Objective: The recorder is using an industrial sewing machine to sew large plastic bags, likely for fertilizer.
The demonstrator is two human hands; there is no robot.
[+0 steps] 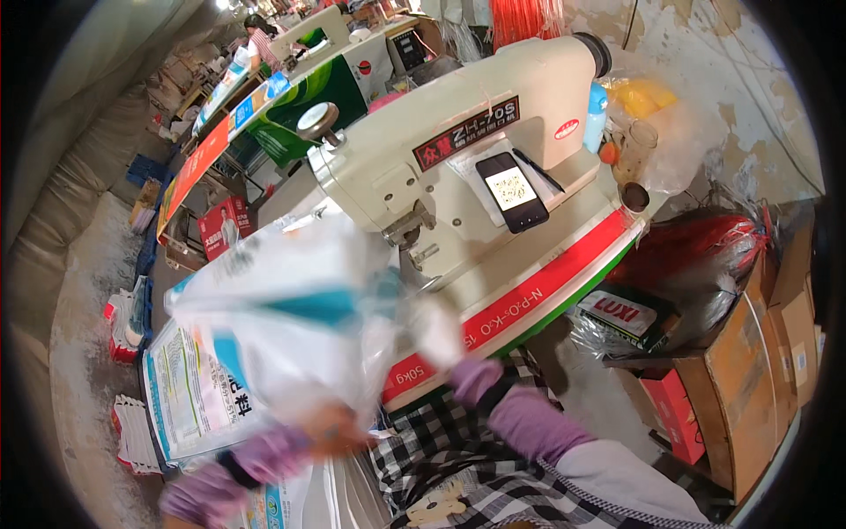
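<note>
A white plastic sack point(291, 309) with teal patches is smeared by motion in front of the sewing machine point(458, 132). My left hand point(333, 429) is closed at its near edge, with the fingers blurred. By the sack's right side is my right hand point(438, 333), pale and strongly blurred; whether it grips the sack cannot be made out. Just beyond the sack is the machine's needle area point(410, 231). Under and left of it lies a printed white sack point(189, 397), and more sacks point(322, 498) show below my left hand.
A phone point(511, 192) showing a square code and a pen point(538, 169) lie on the machine's bed. Cardboard boxes point(736, 397) and a green box point(627, 315) stand at the right. Folded red-and-white stacks point(134, 432) lie at the left. Another person point(260, 42) is far back.
</note>
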